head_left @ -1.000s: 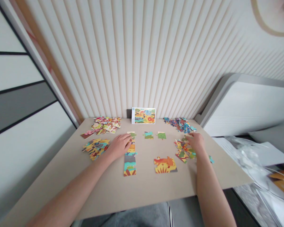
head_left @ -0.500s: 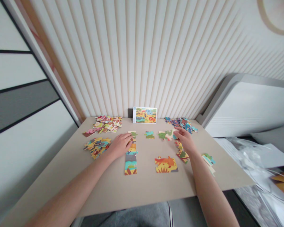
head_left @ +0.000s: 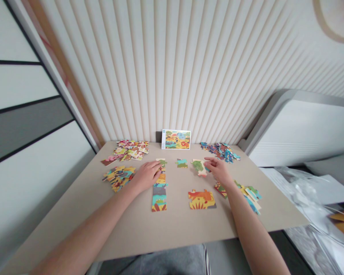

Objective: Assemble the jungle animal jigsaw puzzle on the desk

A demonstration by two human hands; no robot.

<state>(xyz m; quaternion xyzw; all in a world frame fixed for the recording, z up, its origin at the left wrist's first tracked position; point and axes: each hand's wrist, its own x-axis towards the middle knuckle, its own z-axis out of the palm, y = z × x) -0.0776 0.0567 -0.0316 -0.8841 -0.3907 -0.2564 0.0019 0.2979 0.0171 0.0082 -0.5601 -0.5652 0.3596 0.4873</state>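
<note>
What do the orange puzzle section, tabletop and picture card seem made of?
Puzzle section: probably matte printed cardboard, from its flat, interlocking pieces; thin wood possible.
Tabletop: perhaps matte laminate, being smooth, evenly beige.
Picture card: likely stiff printed paper, standing upright, white-edged; finish unclear.

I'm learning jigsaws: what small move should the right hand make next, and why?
Probably ease the pale piece in the right hand against the green piece to test their fit: the two look very close, though contact is unclear.
</note>
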